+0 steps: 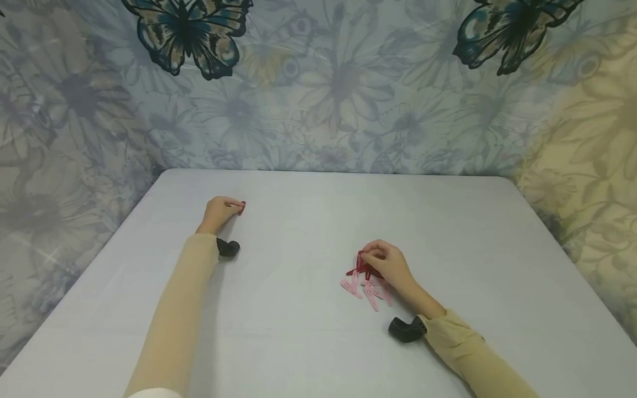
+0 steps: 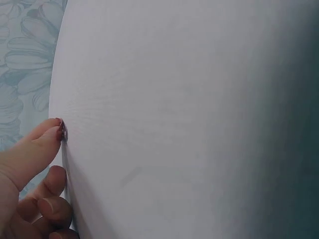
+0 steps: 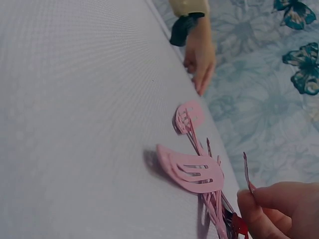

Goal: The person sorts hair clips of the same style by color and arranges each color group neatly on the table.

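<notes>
- Head view: nearest me, pink clips (image 1: 371, 298) lie heaped on the bench (image 1: 298, 331), with red clips (image 1: 368, 271) at the heap's far side.
- My right grip (image 1: 390, 265) pinches a slim red clip (image 3: 246, 167) between thumb and finger, at the heap; I'd raise it straight up, since neighbours could snag.
- A light pinch should do, I judge; squeezing hard might twist so thin a piece.
- Farther off, my left grip (image 1: 219, 213) pinches another red clip (image 1: 242, 208) towards the bench's far left; keeping those fingertips low would steady it.
- Farthest is the floral backdrop (image 1: 338, 110).
</notes>
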Demonstrator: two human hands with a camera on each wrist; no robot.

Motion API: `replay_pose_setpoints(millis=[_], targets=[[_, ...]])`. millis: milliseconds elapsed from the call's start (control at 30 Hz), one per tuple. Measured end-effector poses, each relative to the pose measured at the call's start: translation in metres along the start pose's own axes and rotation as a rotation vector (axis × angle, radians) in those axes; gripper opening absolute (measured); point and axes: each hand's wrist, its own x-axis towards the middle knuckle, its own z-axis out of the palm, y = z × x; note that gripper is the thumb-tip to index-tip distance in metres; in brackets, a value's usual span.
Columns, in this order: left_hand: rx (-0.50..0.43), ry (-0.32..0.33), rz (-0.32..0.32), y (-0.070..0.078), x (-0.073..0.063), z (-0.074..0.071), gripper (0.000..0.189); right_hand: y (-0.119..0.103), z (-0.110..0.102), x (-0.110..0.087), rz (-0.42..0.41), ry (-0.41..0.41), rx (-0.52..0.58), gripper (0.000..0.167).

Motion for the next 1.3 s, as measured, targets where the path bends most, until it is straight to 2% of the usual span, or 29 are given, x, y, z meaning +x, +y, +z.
replay_pose_setpoints(millis=[167,433,600,700,833,867,933,1033,1100,1233,1300], targets=[[0.014,-0.045,0.003,0.005,0.003,-0.002,0.031,0.000,-0.004,-0.001,0.008,0.002,0.006,0.017],[0.104,-0.153,-0.006,0.011,0.012,-0.007,0.032,-0.003,-0.008,-0.002,0.033,0.010,0.039,0.018],[0.131,-0.235,-0.050,0.017,0.017,-0.009,0.034,-0.009,-0.014,-0.003,0.039,-0.013,0.080,0.017],[0.140,-0.278,-0.085,0.017,0.020,-0.010,0.035,-0.017,-0.020,-0.001,0.044,-0.056,0.052,0.018],[0.128,-0.286,-0.097,0.001,0.033,-0.011,0.035,-0.033,-0.023,0.007,0.054,-0.091,-0.043,0.020],[0.125,-0.267,-0.071,-0.008,0.039,-0.010,0.035,-0.037,-0.023,0.010,0.065,-0.097,-0.051,0.021],[0.131,-0.259,-0.062,-0.017,0.042,-0.011,0.035,-0.042,-0.019,0.015,0.093,-0.116,-0.053,0.022],[0.134,-0.263,-0.074,-0.017,0.035,-0.013,0.035,-0.047,-0.012,0.022,0.123,-0.158,-0.032,0.024],[0.137,-0.278,-0.099,-0.006,0.022,-0.017,0.034,-0.048,-0.006,0.026,0.128,-0.185,-0.016,0.027],[0.126,-0.269,-0.082,0.004,0.010,-0.018,0.033,-0.053,0.004,0.037,0.118,-0.201,0.003,0.030],[0.117,-0.254,-0.063,0.005,0.009,-0.018,0.033,-0.058,0.009,0.043,0.101,-0.205,0.007,0.032]])
